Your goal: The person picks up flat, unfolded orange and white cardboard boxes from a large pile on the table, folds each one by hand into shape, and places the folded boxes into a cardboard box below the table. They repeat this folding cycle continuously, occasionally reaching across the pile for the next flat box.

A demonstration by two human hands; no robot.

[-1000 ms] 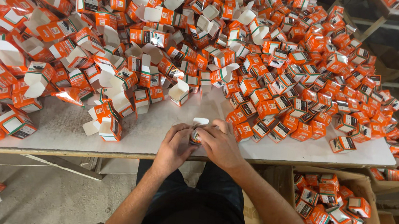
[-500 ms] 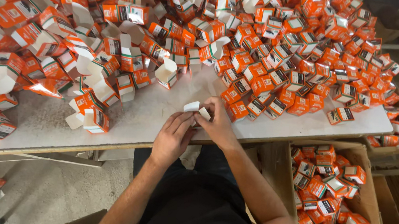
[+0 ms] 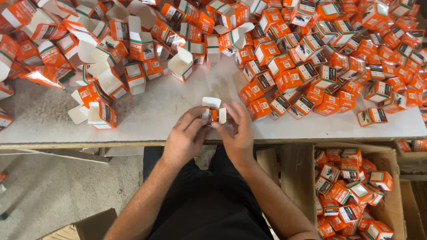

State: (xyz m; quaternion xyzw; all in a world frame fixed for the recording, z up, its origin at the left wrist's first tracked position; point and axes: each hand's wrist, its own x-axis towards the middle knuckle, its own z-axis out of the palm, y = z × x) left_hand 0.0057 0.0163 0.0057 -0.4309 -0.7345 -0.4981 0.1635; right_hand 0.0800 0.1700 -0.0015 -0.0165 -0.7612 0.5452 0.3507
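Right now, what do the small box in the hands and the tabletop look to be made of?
Small box: thin printed card, orange outside, plain white flaps folded open. Tabletop: pale, matt, speckled slab, likely stone or laminate; its thin front edge shows. Both hands hold the box.

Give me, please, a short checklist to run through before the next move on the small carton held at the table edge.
1. Small orange and white carton held by both hands: ok, left hand and right hand both touch it.
2. Top flap: not ok, it stands open.
3. Contents inside the carton: cannot tell, fingers hide it.
4. Bare table around the hands: ok.
5. Open cartons within left reach: ok, a heap.
6. Cardboard bin by the right arm: ok, partly filled, room left.
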